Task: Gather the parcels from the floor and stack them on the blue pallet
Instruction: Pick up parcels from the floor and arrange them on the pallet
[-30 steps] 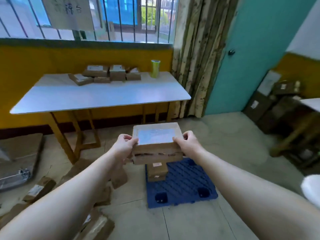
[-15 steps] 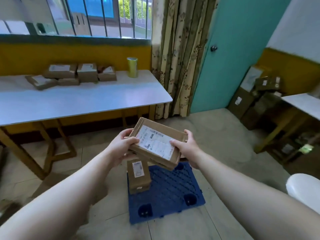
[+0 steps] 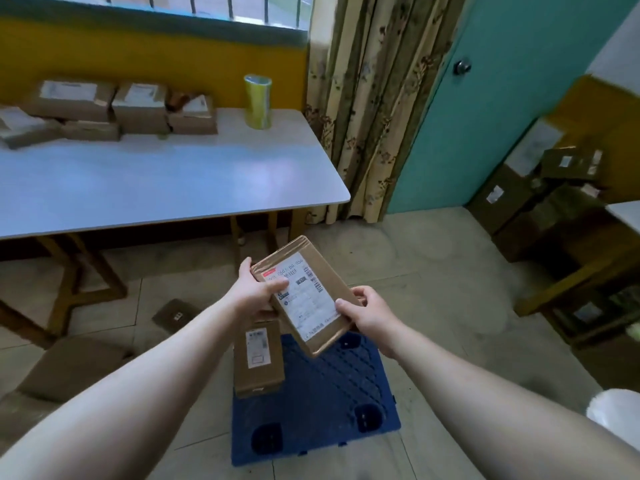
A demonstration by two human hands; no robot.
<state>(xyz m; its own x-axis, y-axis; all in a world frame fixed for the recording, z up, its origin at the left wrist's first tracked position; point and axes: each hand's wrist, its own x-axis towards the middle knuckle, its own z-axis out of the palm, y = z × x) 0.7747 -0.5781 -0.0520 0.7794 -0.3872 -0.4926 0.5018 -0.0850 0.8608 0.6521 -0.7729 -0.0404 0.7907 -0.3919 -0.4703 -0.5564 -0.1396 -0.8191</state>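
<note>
I hold a flat brown parcel with a white label, tilted, above the blue pallet. My left hand grips its upper left edge, thumb on the label. My right hand grips its lower right edge. A narrower brown parcel lies on the pallet's left side, below the held one. More parcels lie on the floor at the left: a small dark one and a larger flat one.
A white table with wooden legs stands ahead, carrying several parcels and a yellow-green tape roll. A curtain and a teal door stand behind. Cardboard boxes pile up at the right.
The held parcel has turned clockwise and tilted down towards the pallet. My view has swung right and down, so the table and window slid left.
</note>
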